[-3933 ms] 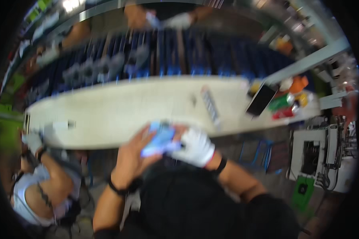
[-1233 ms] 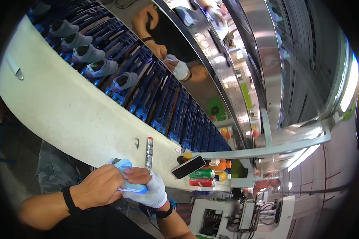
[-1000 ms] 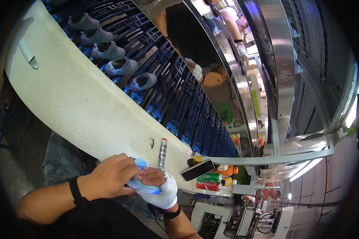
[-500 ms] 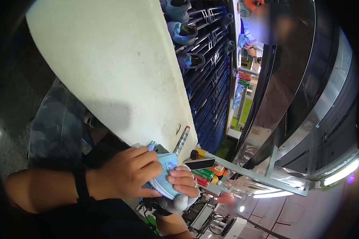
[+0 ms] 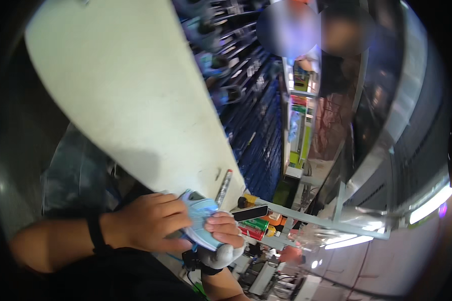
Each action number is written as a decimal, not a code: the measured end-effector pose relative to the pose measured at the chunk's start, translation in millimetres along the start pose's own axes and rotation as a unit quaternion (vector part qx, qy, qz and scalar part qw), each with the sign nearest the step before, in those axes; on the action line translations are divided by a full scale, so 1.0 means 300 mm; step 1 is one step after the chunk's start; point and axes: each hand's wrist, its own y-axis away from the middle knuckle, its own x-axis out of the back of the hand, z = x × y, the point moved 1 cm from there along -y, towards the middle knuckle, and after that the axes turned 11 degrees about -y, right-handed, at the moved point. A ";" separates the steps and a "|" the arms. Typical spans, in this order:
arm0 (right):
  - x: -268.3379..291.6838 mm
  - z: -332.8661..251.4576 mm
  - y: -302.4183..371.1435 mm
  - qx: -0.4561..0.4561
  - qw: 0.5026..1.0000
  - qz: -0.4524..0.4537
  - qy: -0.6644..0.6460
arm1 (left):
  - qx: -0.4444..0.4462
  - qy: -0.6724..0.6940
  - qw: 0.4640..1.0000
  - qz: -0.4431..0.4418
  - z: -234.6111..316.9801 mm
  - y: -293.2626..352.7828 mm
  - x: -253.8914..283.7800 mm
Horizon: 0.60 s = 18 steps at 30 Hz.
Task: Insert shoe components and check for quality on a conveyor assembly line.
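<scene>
A light-blue shoe upper is held between my two hands at the near end of the pale table. My left hand, with a dark band on its wrist, is closed on the shoe's left side, thumb below and fingers on top. On the other side, my right hand wraps its fingers over the shoe; grey glove fabric covers part of this hand. The dark opening of the shoe shows at its far end. Its underside is hidden by my hands.
The pale table stretches away to the upper left, with a clear-sided stick on it. Beside it runs a dark roller rack carrying several shoes. A phone and coloured spools are at right. Another person works at the far end.
The view has shifted and is blurred. My left hand has slid slightly left along the shoe upper, which is turned so its opening shows more. Both hands still hold it.
</scene>
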 end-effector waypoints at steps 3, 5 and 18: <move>0.041 0.077 0.023 -0.059 0.993 -0.010 -0.103 | 0.037 -0.117 0.992 0.003 -0.054 0.079 0.017; 0.055 0.116 0.012 -0.059 0.988 -0.010 -0.140 | 0.028 -0.181 0.982 -0.034 -0.043 0.059 0.032; 0.039 0.240 -0.005 -0.254 0.544 0.302 -0.741 | -0.116 -0.422 0.876 -0.202 0.170 -0.185 0.100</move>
